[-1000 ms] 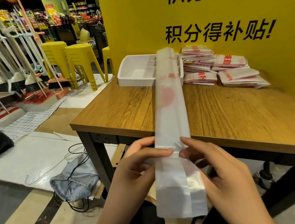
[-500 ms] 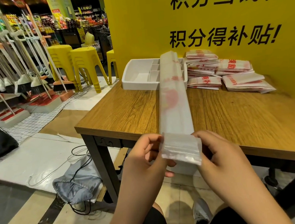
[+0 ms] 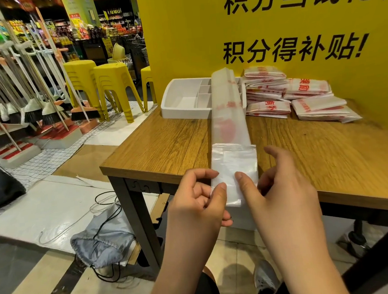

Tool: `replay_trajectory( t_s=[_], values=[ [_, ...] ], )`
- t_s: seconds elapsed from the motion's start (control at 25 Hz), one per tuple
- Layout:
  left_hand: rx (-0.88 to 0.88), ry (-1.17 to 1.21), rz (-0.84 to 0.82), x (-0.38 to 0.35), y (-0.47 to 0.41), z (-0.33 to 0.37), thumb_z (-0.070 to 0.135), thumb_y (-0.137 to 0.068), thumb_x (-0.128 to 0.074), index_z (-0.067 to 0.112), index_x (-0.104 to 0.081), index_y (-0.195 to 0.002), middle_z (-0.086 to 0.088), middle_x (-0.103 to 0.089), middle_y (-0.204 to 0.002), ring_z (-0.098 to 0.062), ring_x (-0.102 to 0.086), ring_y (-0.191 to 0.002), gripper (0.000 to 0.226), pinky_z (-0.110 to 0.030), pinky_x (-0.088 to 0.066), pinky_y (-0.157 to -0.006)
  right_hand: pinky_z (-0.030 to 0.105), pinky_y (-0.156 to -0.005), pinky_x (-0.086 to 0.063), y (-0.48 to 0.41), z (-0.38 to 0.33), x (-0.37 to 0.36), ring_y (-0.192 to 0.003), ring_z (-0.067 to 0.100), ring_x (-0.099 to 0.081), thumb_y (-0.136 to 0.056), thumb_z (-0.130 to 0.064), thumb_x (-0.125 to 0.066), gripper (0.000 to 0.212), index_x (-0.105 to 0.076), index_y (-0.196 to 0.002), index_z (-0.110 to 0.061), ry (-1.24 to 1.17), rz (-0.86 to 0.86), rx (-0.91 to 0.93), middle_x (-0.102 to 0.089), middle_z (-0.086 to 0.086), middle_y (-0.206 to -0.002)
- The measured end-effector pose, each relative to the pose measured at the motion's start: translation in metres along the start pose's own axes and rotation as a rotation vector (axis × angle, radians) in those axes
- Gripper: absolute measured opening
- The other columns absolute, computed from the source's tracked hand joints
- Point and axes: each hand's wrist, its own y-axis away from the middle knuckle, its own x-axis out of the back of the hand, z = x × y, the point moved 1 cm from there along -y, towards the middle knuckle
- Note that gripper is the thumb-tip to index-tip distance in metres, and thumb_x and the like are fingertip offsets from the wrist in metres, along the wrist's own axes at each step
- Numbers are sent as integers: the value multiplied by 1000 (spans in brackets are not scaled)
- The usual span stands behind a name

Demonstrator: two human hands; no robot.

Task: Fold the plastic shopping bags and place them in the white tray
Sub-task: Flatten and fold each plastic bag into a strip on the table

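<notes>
At the near edge of the table [image 3: 165, 149], the left hand [image 3: 199, 199] is pinching the folded end of a long plastic bag [image 3: 229, 125] between thumb and curled fingers. The bag is lying as a narrow strip running toward 12 o'clock, its far end resting across the white tray [image 3: 185, 113] at 11 o'clock. The right hand [image 3: 282, 186] is gripping the fold's other side, thumb on top and forefinger lifted. Folded bags [image 3: 300, 92] are sitting piled at 1 o'clock.

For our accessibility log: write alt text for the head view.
The left hand and right hand pinch the folded-over near end of a long bag on a table; its far end lies across a white tray, beside stacked folded bags.
</notes>
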Motion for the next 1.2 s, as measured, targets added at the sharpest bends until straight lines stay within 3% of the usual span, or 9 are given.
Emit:
replay_trajectory(
  t_s=[0.08, 0.16, 0.24, 0.36, 0.56, 0.68, 0.88, 1.04, 1.2],
  values=[
    [-2, 5, 3, -1, 1, -2, 11, -95, -65, 22, -65, -104, -18, -57, -73, -17, -61, -54, 14, -35, -59, -55, 22, -56, -41, 6, 1, -1, -80, 6, -55, -93, -45, -59, 34, -60, -123, -30, 60, 39, 98, -54, -11, -106],
    [6, 17, 5, -1, 1, -3, 11, -95, -65, 21, -67, -105, -19, -56, -72, -16, -60, -54, 15, -34, -59, -56, 29, -73, -51, 14, 8, -2, -104, 8, -56, -98, -39, -55, 24, -68, -115, -28, 69, 16, 189, -55, -11, -123],
    [29, 43, -3, -2, 0, -3, 11, -95, -65, 20, -68, -106, -20, -56, -72, -15, -59, -54, 15, -33, -59, -56, 33, -95, -41, 23, 20, -1, -125, 12, -48, -101, -39, -50, 30, -69, -120, -27, 147, -34, 285, -55, -11, -134],
    [51, 66, -16, 0, -3, 0, 9, -94, -66, 18, -69, -106, -14, -55, -68, -15, -58, -53, 16, -31, -58, -55, 31, -102, -29, 19, 32, 10, -141, 14, -39, -99, -52, -37, 50, -59, -137, -29, 323, -168, 476, -50, -11, -147],
    [129, 85, -26, -1, -9, 4, 5, -93, -66, 14, -69, -105, -10, -52, -65, -13, -56, -49, 16, -28, -56, -51, 50, -109, -32, -14, 44, 12, -136, 24, -49, -96, -53, -37, 56, -60, -136, -22, 538, -203, 781, -56, 2, -144],
    [158, 100, -27, -1, -9, 7, 4, -93, -66, 13, -69, -107, -8, -52, -61, -13, -57, -49, 17, -27, -57, -52, 51, -107, -34, -21, 55, 8, -132, 22, -54, -100, -46, -36, 53, -57, -140, -18, 533, -203, 905, -55, 4, -144],
    [174, 76, -86, -4, -7, 13, 10, -94, -65, 15, -70, -111, -10, -52, -63, -10, -55, -51, 18, -25, -56, -53, 42, -102, -42, -17, 58, -3, -130, 21, -55, -104, -39, -35, 47, -56, -141, -19, 465, -158, 859, -56, 4, -143],
    [21, -356, -313, 34, -5, 25, 67, -82, -60, 44, -65, -121, 7, -67, -93, 5, -59, -78, 45, -9, -46, -66, 39, -103, -39, -18, 60, -3, -132, 20, -54, -106, -40, -31, 47, -58, -139, -21, 410, -187, 829, -57, 1, -143],
    [-499, -1038, -438, 51, -34, 24, 76, -77, -55, 49, -39, -146, 32, -26, -152, 14, -16, -139, 76, -5, -14, -107, 39, -102, -39, -19, 61, -2, -130, 21, -56, -104, -41, -33, 47, -58, -139, -22, 402, -215, 814, -59, 2, -141]
  ],
)
